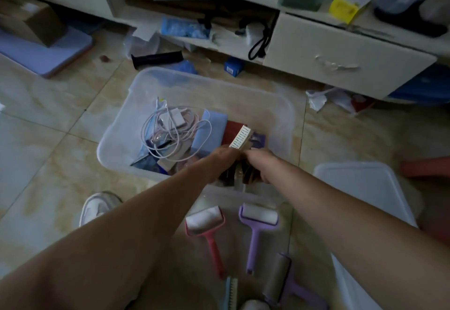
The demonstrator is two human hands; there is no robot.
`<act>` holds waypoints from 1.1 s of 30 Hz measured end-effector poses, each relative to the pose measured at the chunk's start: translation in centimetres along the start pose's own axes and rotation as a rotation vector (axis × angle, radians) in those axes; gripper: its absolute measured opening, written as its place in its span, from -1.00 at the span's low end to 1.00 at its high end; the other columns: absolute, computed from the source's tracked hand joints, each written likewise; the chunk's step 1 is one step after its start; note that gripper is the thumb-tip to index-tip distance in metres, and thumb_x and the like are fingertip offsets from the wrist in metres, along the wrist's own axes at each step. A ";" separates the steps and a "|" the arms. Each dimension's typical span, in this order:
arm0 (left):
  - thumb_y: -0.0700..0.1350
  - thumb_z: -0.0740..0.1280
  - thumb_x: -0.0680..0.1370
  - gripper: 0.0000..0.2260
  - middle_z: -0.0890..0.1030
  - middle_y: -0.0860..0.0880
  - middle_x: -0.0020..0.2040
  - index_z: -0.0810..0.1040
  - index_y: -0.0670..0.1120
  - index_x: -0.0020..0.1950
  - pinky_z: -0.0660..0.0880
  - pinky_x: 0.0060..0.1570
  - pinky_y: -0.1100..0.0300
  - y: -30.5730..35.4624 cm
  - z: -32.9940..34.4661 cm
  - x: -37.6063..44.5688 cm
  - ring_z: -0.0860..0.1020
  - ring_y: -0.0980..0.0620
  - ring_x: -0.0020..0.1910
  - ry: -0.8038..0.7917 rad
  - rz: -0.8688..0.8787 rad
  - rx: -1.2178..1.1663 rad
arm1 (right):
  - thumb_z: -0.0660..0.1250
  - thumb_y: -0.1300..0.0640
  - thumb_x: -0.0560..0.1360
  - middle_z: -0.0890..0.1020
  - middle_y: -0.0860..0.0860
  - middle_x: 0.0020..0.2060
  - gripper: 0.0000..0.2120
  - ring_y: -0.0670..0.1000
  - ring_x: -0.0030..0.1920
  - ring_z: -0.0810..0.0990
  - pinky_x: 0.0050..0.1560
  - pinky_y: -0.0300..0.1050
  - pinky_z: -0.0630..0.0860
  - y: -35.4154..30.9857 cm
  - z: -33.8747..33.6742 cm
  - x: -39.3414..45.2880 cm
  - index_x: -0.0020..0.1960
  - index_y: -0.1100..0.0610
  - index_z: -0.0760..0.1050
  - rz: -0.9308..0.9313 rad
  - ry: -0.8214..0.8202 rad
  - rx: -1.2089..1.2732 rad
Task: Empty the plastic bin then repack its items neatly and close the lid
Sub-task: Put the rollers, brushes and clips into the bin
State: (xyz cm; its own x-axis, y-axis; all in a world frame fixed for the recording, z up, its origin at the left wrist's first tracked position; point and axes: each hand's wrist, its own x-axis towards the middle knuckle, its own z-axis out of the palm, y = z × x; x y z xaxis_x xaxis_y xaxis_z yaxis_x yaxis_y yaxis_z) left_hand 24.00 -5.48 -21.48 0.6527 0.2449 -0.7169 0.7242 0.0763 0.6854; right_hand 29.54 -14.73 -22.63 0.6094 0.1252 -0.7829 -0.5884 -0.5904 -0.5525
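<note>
Both hands are reaching into the near right corner of the clear plastic bin point(136, 86), which is sitting on the tiled floor point(48, 120). The left hand point(225, 155) is gripping the lower end of a cream comb-like item point(239, 137) with dark teeth markings, which is sticking up at a tilt above the bin's contents. The right hand point(258, 157) is lying just beside the left one, touching it or nearly so, with its fingers dipping among dark items in that corner; whether they are clamping on anything cannot be told.

Inside the bin, left of the hands, one tangle of white cables point(170, 134) with two white charger plugs point(174, 117) is resting on a blue sheet point(211, 127) and other flat items; a dark red card point(235, 131) is lying beside the comb.

Nearer the person than the bin, three lint rollers are lying on the floor: one pink lint roller point(207, 229), one purple lint roller point(257, 227), and a third roller point(280, 283) with a purple handle at the bottom edge. A pale blue comb point(231, 292) is lying below the pink one. The bin's lid point(360, 188) is lying off, right of the bin. One white shoe point(97, 206) is showing left of the arms.

Beyond the bin, a cream cabinet point(341, 51) is standing, a yellow box point(345, 5) on top. No writing is legible.
</note>
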 end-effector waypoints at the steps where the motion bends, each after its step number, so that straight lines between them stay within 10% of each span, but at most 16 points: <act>1: -0.10 0.28 0.60 -0.76 0.52 -0.09 -0.33 0.56 -0.20 0.18 0.40 -0.51 0.31 -0.5 0.3 0.5 0.49 0.00 -0.45 -0.017 -0.051 0.056 | 0.40 0.04 0.44 0.62 0.14 -0.36 -0.82 0.13 -0.45 0.60 -0.37 -0.03 0.60 0.9 0.3 1.3 -0.05 0.13 0.64 0.014 0.019 -0.022; 5: -0.01 0.32 0.53 -0.66 0.59 -0.17 -0.21 0.50 -0.21 0.20 0.51 -0.50 0.26 -1.6 1.1 2.0 0.57 -0.04 -0.39 -0.059 -0.142 0.191 | 0.34 0.06 0.46 0.70 0.21 0.03 -0.61 0.18 -0.11 0.70 -0.25 -0.10 0.61 2.3 0.9 3.3 0.21 0.21 0.60 0.018 0.082 -0.100; 8: 0.07 0.36 0.42 -0.46 0.61 -0.19 0.11 0.39 -0.11 0.34 0.64 -0.08 -0.09 -2.5 1.4 3.9 0.64 -0.18 0.00 -0.047 -0.173 0.207 | 0.27 0.18 0.53 0.65 0.27 0.12 -0.63 0.19 -0.02 0.66 -0.22 -0.15 0.50 2.2 0.6 3.2 0.30 0.30 0.51 -0.015 0.107 -0.128; 13: -0.13 0.14 0.67 -0.64 0.37 -0.23 0.40 0.33 -0.21 0.45 0.37 0.34 -0.09 -0.6 1.8 -0.2 0.37 -0.25 0.37 0.040 0.010 0.453 | 0.26 0.14 0.55 0.65 0.21 0.15 -0.68 0.20 0.09 0.63 -0.09 -0.16 0.41 2.4 -0.3 2.0 0.26 0.21 0.57 -0.128 0.081 -0.336; 24: -0.20 0.23 0.44 -0.76 0.56 -0.22 0.02 0.55 -0.20 0.06 0.47 -0.05 -0.01 -1.5 3.3 -10.2 0.53 -0.22 0.02 0.330 0.597 0.677 | 0.25 0.16 0.55 0.69 0.12 0.05 -0.78 0.15 0.09 0.62 0.04 -0.11 0.48 3.2 -4.9 -11.4 0.07 0.11 0.64 -0.646 0.269 -0.520; 33: -0.26 0.25 0.51 -0.84 0.64 -0.18 0.00 0.59 -0.18 0.02 0.42 -0.08 0.14 -7.9 6.2 -17.4 0.58 -0.16 0.04 0.185 0.498 0.662 | 0.35 0.12 0.53 0.70 -0.01 -0.03 -0.82 0.01 -0.03 0.68 0.08 -0.04 0.61 11.6 -5.5 -16.6 0.11 0.04 0.61 -0.584 0.014 -0.500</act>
State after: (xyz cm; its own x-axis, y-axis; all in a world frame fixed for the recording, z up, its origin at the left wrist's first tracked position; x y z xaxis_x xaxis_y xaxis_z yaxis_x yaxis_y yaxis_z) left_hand 8.28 -16.35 -15.23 0.9247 0.2585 -0.2794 0.3804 -0.6497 0.6582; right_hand 15.55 -28.03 -14.50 0.7563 0.5191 -0.3982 0.1395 -0.7226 -0.6771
